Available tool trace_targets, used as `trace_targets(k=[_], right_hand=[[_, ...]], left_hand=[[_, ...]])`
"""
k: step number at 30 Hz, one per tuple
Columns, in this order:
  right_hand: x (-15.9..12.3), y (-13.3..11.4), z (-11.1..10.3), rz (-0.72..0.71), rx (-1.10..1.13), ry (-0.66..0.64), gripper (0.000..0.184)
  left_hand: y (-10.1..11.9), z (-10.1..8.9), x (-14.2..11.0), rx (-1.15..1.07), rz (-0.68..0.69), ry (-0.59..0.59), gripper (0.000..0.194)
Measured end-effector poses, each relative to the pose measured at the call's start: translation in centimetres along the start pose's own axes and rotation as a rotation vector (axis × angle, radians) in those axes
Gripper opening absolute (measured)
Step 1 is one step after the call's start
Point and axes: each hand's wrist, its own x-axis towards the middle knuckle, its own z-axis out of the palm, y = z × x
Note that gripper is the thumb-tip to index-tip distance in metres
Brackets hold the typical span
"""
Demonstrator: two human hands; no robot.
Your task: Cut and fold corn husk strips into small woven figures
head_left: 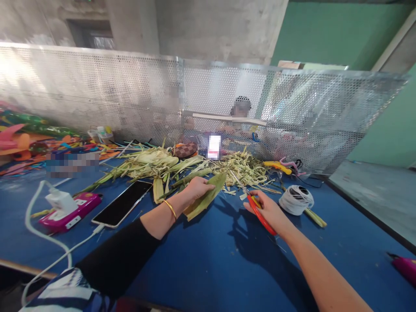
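At centre, the left hand (195,190) pinches a leaf (208,198) in its fingers (207,186); right of centre, the right hand (266,209) grips scissors (253,204).

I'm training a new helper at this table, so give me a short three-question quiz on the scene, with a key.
1. True or false: the scissors are in the left hand.
2. Which colour is the cable at the near end of the phone? A) red B) white C) black
3. Fill in: the left hand holds a flat green ____.

Key:
1. False; they are in the right hand.
2. B
3. leaf
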Motion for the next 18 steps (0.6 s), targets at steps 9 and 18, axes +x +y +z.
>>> trace_targets(k=[9,18], right_hand=[[-0.2,-0.7,-0.3,-0.051,-0.227,0.008,0.042],[0.0,-0.4,-0.4,-0.033,-0.208,-0.009,0.044]], left_hand=[[1.1,0.7,-1.2,0.113,0.009,-0.044,0.023],[0.8,0.8,-1.2,0.137,-0.004,-0.098,0.024]])
